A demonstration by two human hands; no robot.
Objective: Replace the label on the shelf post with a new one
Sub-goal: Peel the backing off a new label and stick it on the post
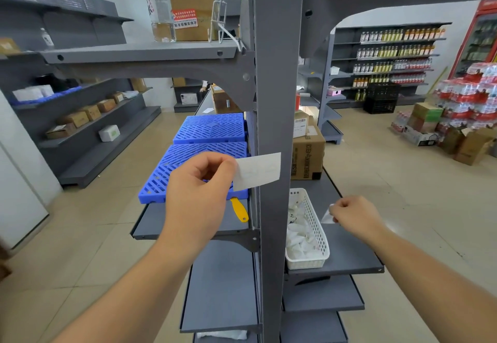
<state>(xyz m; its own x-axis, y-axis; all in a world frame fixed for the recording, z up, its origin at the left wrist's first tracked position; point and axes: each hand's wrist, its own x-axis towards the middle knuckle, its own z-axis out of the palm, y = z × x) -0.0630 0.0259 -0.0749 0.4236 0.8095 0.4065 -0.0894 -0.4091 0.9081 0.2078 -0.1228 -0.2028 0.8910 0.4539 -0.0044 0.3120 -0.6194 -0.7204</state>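
A grey metal shelf post (277,100) rises straight ahead of me. My left hand (199,195) pinches the left edge of a white rectangular label (258,170), and the label's free end lies across the front of the post. Lower and to the right of the post, my right hand (355,215) is closed on a small clear or whitish scrap of backing film (328,215), held above the right shelf beside the white basket. No other label shows on the post's face.
A white mesh basket (321,235) with white paper scraps sits on the right shelf (349,251). A yellow-handled scraper (239,209) lies on the left shelf beside blue plastic grids (209,127). A cardboard box (308,154) stands behind the basket. More shelves and stacked water packs (468,95) lie beyond.
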